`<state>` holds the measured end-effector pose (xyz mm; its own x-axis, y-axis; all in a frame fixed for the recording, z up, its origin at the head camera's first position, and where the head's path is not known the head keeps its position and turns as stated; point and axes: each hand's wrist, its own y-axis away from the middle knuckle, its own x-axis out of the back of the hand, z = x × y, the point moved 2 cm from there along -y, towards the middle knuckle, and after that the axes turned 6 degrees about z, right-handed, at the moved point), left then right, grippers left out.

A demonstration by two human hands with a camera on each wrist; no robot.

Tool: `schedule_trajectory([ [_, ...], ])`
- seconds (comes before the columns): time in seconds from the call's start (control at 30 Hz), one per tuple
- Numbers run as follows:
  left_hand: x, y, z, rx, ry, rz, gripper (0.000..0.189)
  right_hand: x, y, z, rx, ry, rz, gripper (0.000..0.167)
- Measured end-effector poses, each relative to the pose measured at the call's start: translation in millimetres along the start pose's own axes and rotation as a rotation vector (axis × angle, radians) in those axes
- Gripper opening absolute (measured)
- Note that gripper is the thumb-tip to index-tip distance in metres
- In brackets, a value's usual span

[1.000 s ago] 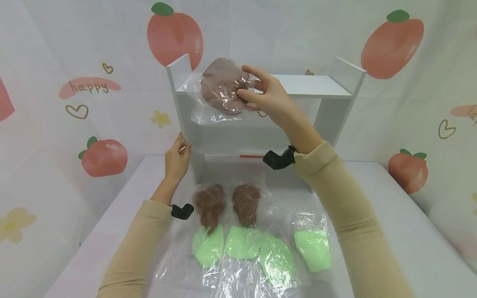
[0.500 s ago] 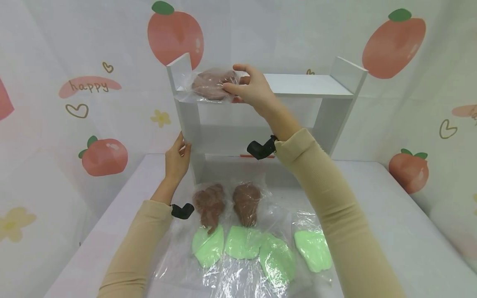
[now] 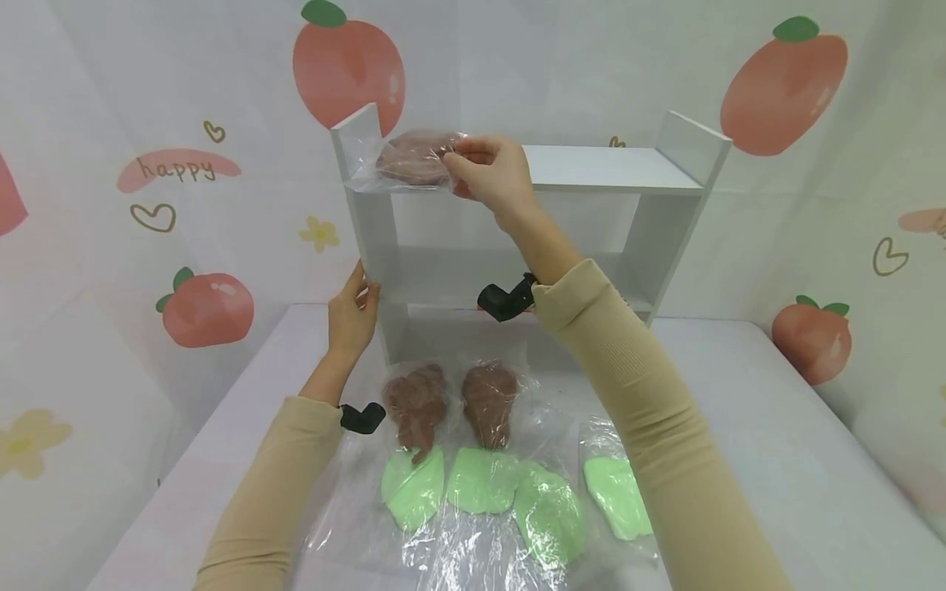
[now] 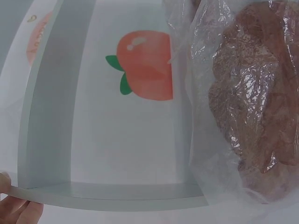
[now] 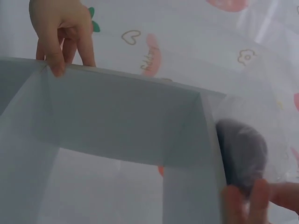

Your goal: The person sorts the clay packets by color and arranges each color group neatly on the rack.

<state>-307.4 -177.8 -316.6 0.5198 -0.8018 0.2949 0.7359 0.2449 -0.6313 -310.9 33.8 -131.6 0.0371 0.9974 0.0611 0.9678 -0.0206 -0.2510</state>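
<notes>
A flat brown clay-like lump in a clear plastic bag (image 3: 414, 160) lies at the left end of the white shelf unit's (image 3: 606, 170) top board. My right hand (image 3: 493, 174) pinches the bag's right edge between thumb and fingers. In the right wrist view the bagged lump (image 5: 244, 151) looks dark and blurred, against the top board. My left hand (image 3: 353, 316) grips the front edge of the left side panel (image 3: 375, 238), thumb on the inner face, as the right wrist view confirms. Only fingertips (image 4: 21, 210) of it show in the left wrist view.
On the table (image 3: 746, 460) before the unit lie two more bagged brown lumps, one left (image 3: 416, 406) and one right (image 3: 489, 402). Several bagged light-green pieces (image 3: 550, 513) lie nearer me. Raised side panels (image 3: 687, 148) flank the top board. A fruit-printed backdrop (image 3: 532, 74) stands behind.
My right hand has moved left and lowered the bagged brown lump from in front of the top board onto its left end. The lump has tilted from upright to flat. My left hand stays put.
</notes>
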Motion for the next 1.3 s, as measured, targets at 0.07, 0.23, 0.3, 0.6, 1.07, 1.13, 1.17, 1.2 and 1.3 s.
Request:
schedule_trajectory([
  [0.07,0.0,-0.4,-0.2,0.006,0.001,0.0,0.049,1,0.2,-1,-0.025,0.046,-0.029,0.037],
  [0.23,0.7,-0.3,-0.2,0.021,0.002,0.0,0.049,2,0.0,0,-0.071,0.125,-0.114,0.046],
  [0.3,0.8,-0.3,-0.3,0.023,0.001,0.001,0.049,3,0.0,1,-0.07,0.132,-0.132,0.048],
  [0.6,0.4,0.3,-0.4,0.029,0.0,-0.009,0.049,22,5.7,7,-0.023,0.102,-0.13,0.044],
  [1.07,1.1,0.1,-0.5,0.027,0.005,-0.011,0.049,57,44.5,28,0.127,0.145,-0.233,0.039],
  [1.13,0.8,0.0,-0.6,0.028,0.006,-0.011,0.049,60,51.4,34,0.142,0.156,-0.255,0.038],
  [1.17,0.8,0.1,-0.4,0.028,0.009,-0.011,0.049,61,54.6,38,0.148,0.164,-0.267,0.038],
  [1.2,0.8,0.1,-0.2,0.028,0.01,-0.009,0.049,63,57.8,42,0.149,0.17,-0.28,0.038],
  [1.3,0.7,0.4,0.2,0.024,0.012,-0.003,0.049,68,67.0,56,0.145,0.202,-0.334,0.039],
])
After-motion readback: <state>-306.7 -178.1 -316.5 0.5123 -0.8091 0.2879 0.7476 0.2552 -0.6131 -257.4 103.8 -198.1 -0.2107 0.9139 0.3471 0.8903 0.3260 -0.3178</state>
